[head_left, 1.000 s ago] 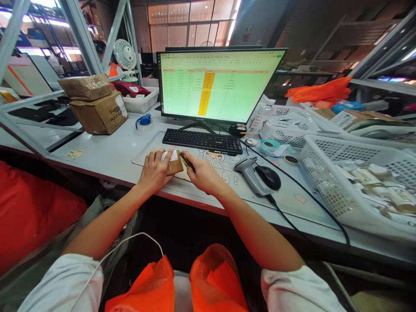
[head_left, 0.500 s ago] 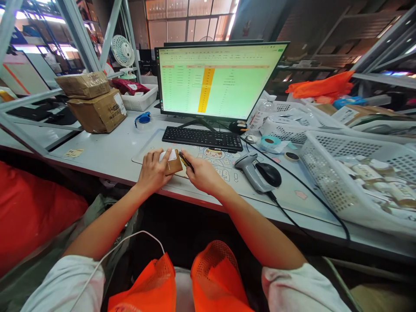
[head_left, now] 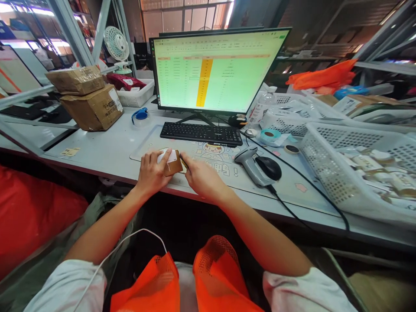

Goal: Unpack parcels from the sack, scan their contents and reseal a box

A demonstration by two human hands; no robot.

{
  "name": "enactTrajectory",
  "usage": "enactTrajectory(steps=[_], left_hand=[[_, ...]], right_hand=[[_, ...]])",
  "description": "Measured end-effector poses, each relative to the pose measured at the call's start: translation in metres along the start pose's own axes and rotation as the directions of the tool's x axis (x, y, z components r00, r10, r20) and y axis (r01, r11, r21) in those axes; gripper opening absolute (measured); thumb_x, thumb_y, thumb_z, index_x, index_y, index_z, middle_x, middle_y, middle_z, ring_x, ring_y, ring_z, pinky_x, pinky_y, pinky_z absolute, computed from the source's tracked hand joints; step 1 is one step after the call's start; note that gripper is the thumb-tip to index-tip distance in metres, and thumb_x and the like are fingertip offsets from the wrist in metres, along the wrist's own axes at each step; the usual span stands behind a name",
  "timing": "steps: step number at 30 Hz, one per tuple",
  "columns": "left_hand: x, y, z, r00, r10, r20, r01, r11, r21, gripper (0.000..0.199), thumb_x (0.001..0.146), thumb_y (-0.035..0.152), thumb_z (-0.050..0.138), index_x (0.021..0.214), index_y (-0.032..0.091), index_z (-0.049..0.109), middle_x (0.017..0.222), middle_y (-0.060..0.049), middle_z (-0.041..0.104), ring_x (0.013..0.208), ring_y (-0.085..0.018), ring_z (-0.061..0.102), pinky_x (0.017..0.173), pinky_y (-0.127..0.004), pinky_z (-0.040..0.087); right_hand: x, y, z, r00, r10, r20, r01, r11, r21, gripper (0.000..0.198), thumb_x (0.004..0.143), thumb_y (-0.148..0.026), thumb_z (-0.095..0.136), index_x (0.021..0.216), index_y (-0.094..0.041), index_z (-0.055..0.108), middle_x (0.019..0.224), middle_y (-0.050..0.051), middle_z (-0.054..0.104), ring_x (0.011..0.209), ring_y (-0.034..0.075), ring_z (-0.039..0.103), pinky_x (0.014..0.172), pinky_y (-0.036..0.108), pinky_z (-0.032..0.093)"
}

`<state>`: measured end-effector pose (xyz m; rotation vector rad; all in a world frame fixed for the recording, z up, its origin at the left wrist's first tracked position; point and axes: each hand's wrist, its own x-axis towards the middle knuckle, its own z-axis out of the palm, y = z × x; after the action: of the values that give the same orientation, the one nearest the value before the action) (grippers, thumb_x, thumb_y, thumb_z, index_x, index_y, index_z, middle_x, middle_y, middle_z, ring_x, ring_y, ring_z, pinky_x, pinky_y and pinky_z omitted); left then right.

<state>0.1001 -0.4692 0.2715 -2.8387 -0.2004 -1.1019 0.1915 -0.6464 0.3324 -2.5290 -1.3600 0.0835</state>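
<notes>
- The desk (head_left: 104,149) rides higher in the view than a second ago, as the camera dips; the work spot stays at the near edge, in front of the seated person
- The monitor (head_left: 182,78) climbs too, its sheet and orange column looking much the same; nothing obvious is changing there
- The basket (head_left: 328,173) holds its place on the right, packets inside; no hand goes near it
- The keyboard (head_left: 201,133) sits beyond the hands, untouched; the scanner (head_left: 251,167) lies on the mat (head_left: 286,197), against the mouse (head_left: 268,168), untouched as well
- Now the right hand (head_left: 204,177): it turns slightly, knuckles coming over, fingers wrapped round the tool; that's the real change here
- The left hand (head_left: 153,170) hardly shifts; it clasps the box's left end, index finger by the label (head_left: 173,155), and seems to be the steadying hand
- And the box (head_left: 174,166) stays put between the hands, low over the near edge of the mat
- Smallest, the tool (head_left: 183,162), black and yellow, perhaps a cutter; less of it shows now, its tip hidden at the box's right end; work seems centred there, progress impossible to tell
</notes>
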Motion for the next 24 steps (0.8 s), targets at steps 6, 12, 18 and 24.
enactTrajectory(steps=[6, 12, 18, 24], left_hand=[[-0.007, 0.003, 0.002, 1.0, -0.007, -0.018, 0.007, 1.0, -0.022, 0.07, 0.084, 0.039, 0.071, 0.149, 0.02, 0.052, 0.125, -0.018, 0.056, 0.111, -0.035, 0.049, 0.096, -0.047, 0.041], [-0.003, 0.002, -0.001, 0.998, -0.062, -0.007, 0.061, 0.996, -0.058, 0.071, 0.082, 0.038, 0.073, 0.148, 0.019, 0.053, 0.126, -0.018, 0.055, 0.113, -0.035, 0.049, 0.1, -0.049, 0.041], [-0.002, -0.022, -0.013, 0.964, -0.26, -0.06, 0.231, 0.926, -0.3, 0.092, 0.069, 0.052, 0.086, 0.148, 0.019, 0.051, 0.118, -0.013, 0.053, 0.112, -0.031, 0.054, 0.103, -0.047, 0.046], [-0.02, -0.034, -0.013, 0.979, -0.192, 0.069, 0.192, 0.753, -0.63, 0.097, 0.07, 0.057, 0.085, 0.152, 0.025, 0.045, 0.128, -0.01, 0.054, 0.123, -0.028, 0.054, 0.108, -0.043, 0.046]], right_hand=[[-0.016, -0.002, 0.001, 0.993, 0.053, 0.103, -0.048, 0.998, -0.05, 0.069, 0.095, -0.015, 0.037, 0.163, -0.018, 0.022, 0.12, 0.016, 0.07, 0.104, 0.03, 0.068, 0.082, 0.038, 0.048], [-0.023, 0.004, 0.013, 0.995, 0.006, 0.101, 0.0, 0.998, -0.06, 0.069, 0.093, -0.013, 0.039, 0.161, -0.019, 0.029, 0.11, 0.017, 0.073, 0.097, 0.03, 0.07, 0.078, 0.037, 0.048], [-0.02, 0.035, -0.01, 0.994, -0.112, -0.007, 0.112, 0.994, 0.021, 0.061, 0.095, -0.016, 0.042, 0.156, -0.022, 0.041, 0.131, 0.012, 0.068, 0.112, 0.027, 0.067, 0.093, 0.037, 0.05], [0.0, 0.046, -0.055, 0.878, -0.477, -0.032, 0.478, 0.878, 0.005, 0.05, 0.101, -0.029, 0.045, 0.15, -0.025, 0.051, 0.134, 0.008, 0.067, 0.112, 0.024, 0.066, 0.094, 0.034, 0.048]])
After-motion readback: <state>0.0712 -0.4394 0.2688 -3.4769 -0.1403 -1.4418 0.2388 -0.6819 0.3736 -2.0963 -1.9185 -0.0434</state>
